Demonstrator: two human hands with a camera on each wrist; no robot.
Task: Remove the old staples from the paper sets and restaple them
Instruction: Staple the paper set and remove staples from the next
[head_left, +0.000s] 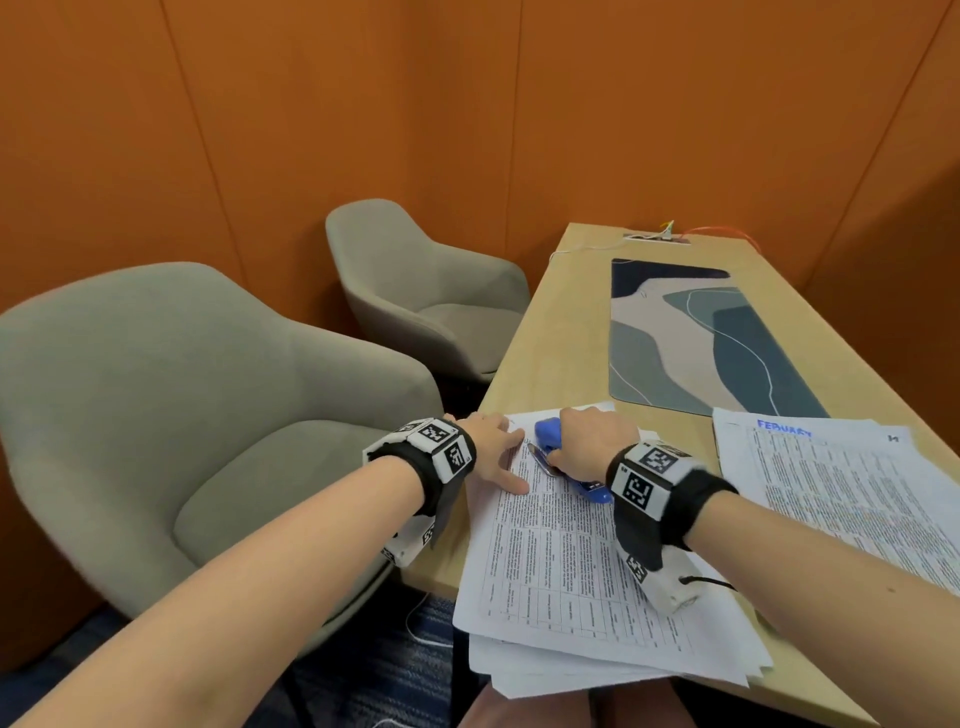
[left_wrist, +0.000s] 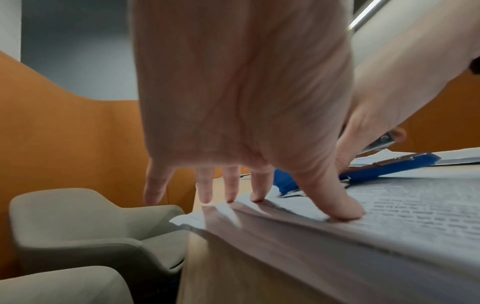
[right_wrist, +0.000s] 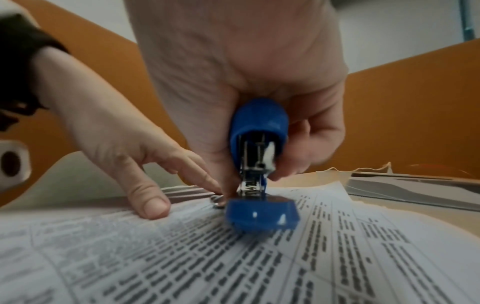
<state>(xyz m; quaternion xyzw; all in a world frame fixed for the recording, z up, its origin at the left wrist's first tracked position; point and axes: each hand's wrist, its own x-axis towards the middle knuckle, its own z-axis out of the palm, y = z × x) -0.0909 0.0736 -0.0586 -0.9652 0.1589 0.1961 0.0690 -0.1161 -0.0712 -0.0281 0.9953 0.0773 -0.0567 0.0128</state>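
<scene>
Head view: two hands, one stapler, two separate lots of paper, two chairs, one desk mat, one table.

Left hand (head_left: 491, 452) lies spread with straight fingers, thumb and fingertips pressing the top sheet near its far left corner; it grasps nothing. Left wrist view confirms the thumb (left_wrist: 335, 203) flat on the print and the index fingertip on the paper's edge.

Right hand (head_left: 592, 441) is curled round a blue stapler (head_left: 550, 434), grasping its upper arm. Right wrist view: the stapler (right_wrist: 259, 164) stands hinged apart, its blue base (right_wrist: 262, 214) flat on the top sheet, metal magazine and spring showing between base and upper arm. Its nose points toward the far left corner of the sheet, just beside the left hand's fingers.

Near paper stack (head_left: 561, 571): several printed table sheets, loosely fanned, overhanging the table's near edge. How many sets it holds cannot be told. Whether a staple sits in the corner cannot be told; that spot is blurred.

Second paper set (head_left: 841, 478) lies to the right, apart from the stack, blue handwriting at its top.

Table (head_left: 561, 332): light wood. Patterned desk mat (head_left: 691, 338) lies beyond the papers, with cables at the far end.

Two grey upholstered chairs (head_left: 171, 410) (head_left: 421, 291) stand left of the table against orange walls.
</scene>
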